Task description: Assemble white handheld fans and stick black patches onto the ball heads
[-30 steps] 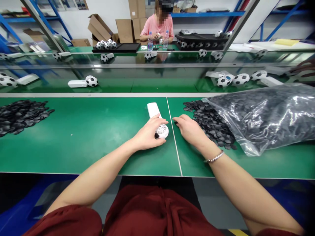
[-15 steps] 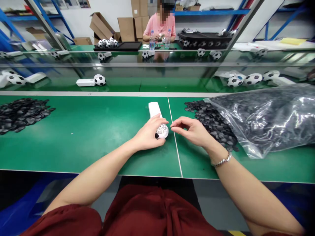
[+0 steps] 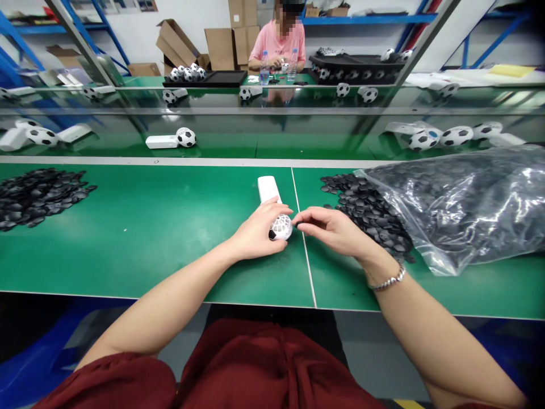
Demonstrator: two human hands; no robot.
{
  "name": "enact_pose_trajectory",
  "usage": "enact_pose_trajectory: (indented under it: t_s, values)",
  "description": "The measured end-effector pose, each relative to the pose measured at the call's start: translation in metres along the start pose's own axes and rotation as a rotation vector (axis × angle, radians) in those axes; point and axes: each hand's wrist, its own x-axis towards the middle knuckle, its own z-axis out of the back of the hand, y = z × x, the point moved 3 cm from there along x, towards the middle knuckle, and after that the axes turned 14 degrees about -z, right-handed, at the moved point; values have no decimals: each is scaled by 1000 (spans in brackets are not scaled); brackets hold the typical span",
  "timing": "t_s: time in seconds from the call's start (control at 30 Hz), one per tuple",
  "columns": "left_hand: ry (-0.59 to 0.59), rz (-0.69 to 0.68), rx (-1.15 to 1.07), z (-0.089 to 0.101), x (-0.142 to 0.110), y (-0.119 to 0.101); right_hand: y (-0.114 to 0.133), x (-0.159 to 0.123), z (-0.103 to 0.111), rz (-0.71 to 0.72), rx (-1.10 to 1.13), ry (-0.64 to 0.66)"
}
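My left hand is curled around the round head of a white soccer-ball device, whose flat white handle points away from me on the green table. White mesh lines show across the ball, with a black patch at its lower left. Just right of the ball, my right hand pinches a small black piece between thumb and fingertips. Whether that piece touches the ball, I cannot tell. Beyond this hand lies a heap of black pieces.
A clear plastic bag full of black pieces rests at right. Another black heap lies far left. Behind the table's pale edge, soccer-ball devices lie on a green belt. A person in pink sits opposite.
Devices on the near belt have shifted right, while those on the farther strip have shifted left. My right hand has turned slightly, and the black piece shows at its fingertips. My left hand keeps its hold.
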Motion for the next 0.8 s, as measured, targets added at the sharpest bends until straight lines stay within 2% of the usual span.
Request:
enact_pose_trajectory:
  t_s: [0.2,0.4,0.57,0.7,0.8]
  values:
    - [-4,13,6,0,1,-1,-6,2,1,-137,292,36]
    - [-15,6,-5,-2,1,0,-4,1,2,-89,232,0]
    - [-14,4,-4,-2,-1,1,-3,1,2,-109,218,34]
    - [-18,4,-13,-2,-1,1,-2,2,3,-56,123,-28]
    - [-19,12,-26,-1,1,1,-3,3,-1,-94,151,39]
